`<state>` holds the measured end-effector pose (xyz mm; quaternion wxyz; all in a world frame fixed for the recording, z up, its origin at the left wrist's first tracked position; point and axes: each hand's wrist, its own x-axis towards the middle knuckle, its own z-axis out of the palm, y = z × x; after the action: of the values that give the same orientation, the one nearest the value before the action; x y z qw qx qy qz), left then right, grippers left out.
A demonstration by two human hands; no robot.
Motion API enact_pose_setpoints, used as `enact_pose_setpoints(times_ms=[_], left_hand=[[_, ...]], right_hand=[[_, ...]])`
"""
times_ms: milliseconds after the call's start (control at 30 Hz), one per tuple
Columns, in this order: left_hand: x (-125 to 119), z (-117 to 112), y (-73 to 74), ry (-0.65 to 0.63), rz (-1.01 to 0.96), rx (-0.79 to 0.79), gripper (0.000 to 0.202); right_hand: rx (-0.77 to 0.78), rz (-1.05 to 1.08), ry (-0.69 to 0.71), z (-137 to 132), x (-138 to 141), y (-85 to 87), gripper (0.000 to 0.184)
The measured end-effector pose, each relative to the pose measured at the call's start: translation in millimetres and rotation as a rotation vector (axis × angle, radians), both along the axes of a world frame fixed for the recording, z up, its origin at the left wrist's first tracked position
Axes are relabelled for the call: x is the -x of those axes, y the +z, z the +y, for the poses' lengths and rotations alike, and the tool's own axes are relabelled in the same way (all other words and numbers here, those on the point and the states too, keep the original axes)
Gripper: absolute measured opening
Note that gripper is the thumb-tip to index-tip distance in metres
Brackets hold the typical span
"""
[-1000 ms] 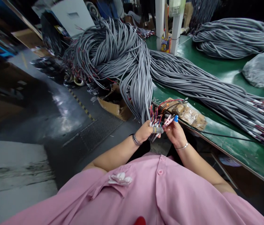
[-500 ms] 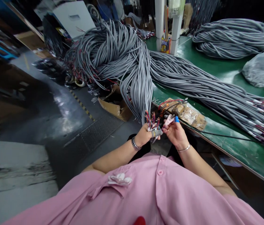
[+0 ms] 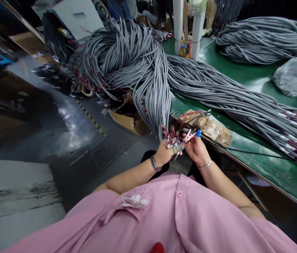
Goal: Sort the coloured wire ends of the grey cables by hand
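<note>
My left hand (image 3: 164, 154) is closed around the stripped ends of a bundle of grey cables, and a grey cover sits on its thumb. Thin red, blue and orange wires (image 3: 173, 133) fan out above its fingers. Close beside it, my right hand (image 3: 198, 150), with a blue cover on one fingertip, pinches a small pink clip-like tool (image 3: 188, 135) whose two arms cross. The tool's lower end is near the wires by my left thumb; whether it touches one is too small to tell. The grey cables (image 3: 153, 95) hang over the table edge down to my left hand.
More grey cables (image 3: 224, 89) lie along the green table (image 3: 261, 182), with a coil (image 3: 259, 40) behind them. A taped cardboard piece (image 3: 217, 135) lies at the near edge. A plastic bag (image 3: 296, 72) sits at right. Below stands an open carton (image 3: 123, 117).
The pink tool has turned slightly in my right hand, and its crossed arms show more clearly. My left hand keeps its hold on the cables. The whole view has shifted a little.
</note>
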<state>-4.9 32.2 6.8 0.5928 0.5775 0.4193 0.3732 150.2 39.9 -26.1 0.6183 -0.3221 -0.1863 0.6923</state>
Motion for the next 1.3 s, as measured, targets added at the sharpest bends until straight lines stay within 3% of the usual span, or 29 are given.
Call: enact_pose_setpoints(times_ms=[233, 567, 733, 1000, 1167, 1300], left_hand=[[0.1, -1.0, 2.5, 0.007, 0.067, -0.035, 0.04], [9.4, -2.3, 1.3, -0.005, 0.047, -0.036, 0.038], [12.3, -3.7, -5.9, -0.001, 0.026, -0.027, 0.034], [9.3, -2.0, -3.8, -0.105, 0.11, -0.117, 0.025], [15.2, 2.0, -10.4, -0.161, 0.263, -0.13, 0.022], [14.2, 2.0, -9.3, -0.113, 0.143, -0.096, 0.027]], right_hand=[[0.055, 0.112, -0.071, 2.6, 4.4, 4.1, 0.038], [-0.005, 0.104, 0.124, -12.2, -7.7, -4.5, 0.05], [-0.053, 0.0, 0.259, -27.1, -15.4, -6.4, 0.043], [-0.188, -0.32, 0.11, -40.5, 2.6, 2.9, 0.018], [-0.254, -0.419, 0.127, -41.7, 1.5, 5.9, 0.019], [-0.2, -0.412, 0.082, -42.5, -4.7, 1.3, 0.03]])
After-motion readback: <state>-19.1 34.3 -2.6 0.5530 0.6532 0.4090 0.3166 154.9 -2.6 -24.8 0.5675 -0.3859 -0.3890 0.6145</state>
